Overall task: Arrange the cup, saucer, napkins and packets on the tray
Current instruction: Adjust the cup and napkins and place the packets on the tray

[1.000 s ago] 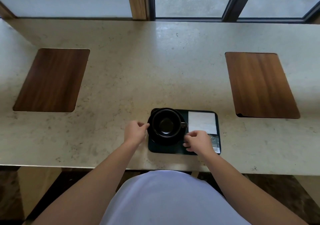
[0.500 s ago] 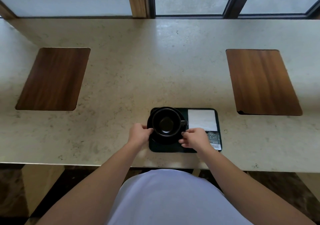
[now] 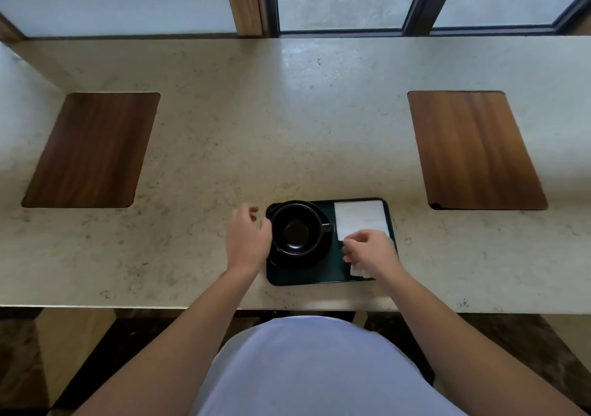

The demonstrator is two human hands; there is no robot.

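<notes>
Now the cup [image 3: 295, 231] sits in its saucer [image 3: 299, 260] at the tray's [image 3: 307, 279] left end, handle pointing right toward the napkins [image 3: 359, 217]. My left hand [image 3: 248, 239] hovers loosely curled, gripping nothing; my right hand [image 3: 371, 251] pinches the packets [image 3: 356, 270] — I'd square them gently below the napkins, parallel to the tray's long axis along the worktop [image 3: 287, 128].

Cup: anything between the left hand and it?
Nothing visible. The left hand is beside the cup's left rim with no object between them; whether it touches is unclear. The cup sits on the saucer.
</notes>
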